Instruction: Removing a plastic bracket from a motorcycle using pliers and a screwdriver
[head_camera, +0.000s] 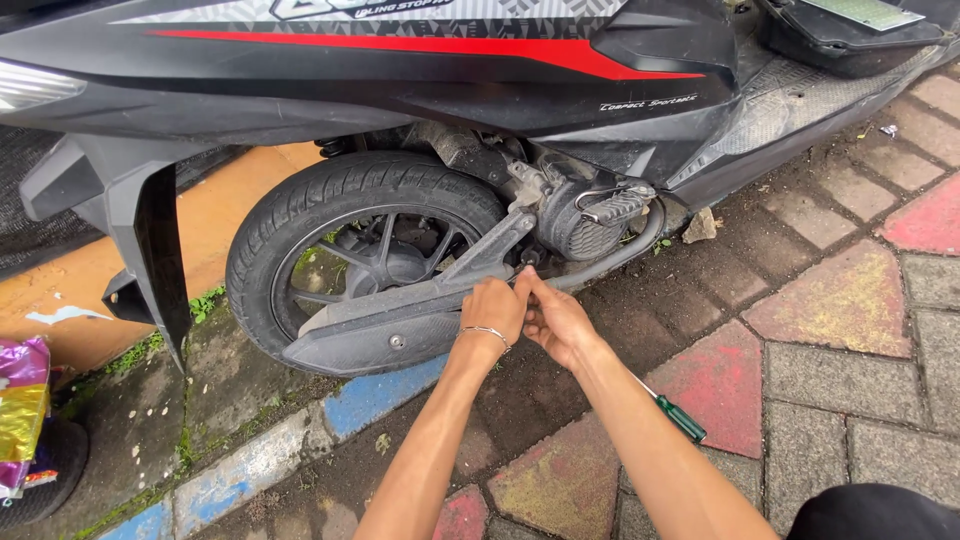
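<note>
Both your hands meet at the scooter's exhaust pipe (600, 268), just below the engine cover (585, 222). Your left hand (493, 310) rests on the muffler guard (400, 320), fingers curled together; your right hand (556, 320) pinches at the pipe mount, though what its fingers hold is hidden. Behind your fingers stands the rear wheel (350, 230); a green-handled screwdriver (680, 418) lies on the paving beneath your right forearm.

My left hand (493, 308) and right hand (555, 320) touch beside the exhaust muffler (390, 325); rear wheel (300, 225) behind it; screwdriver (678, 416) on paving (840, 300) right.
</note>
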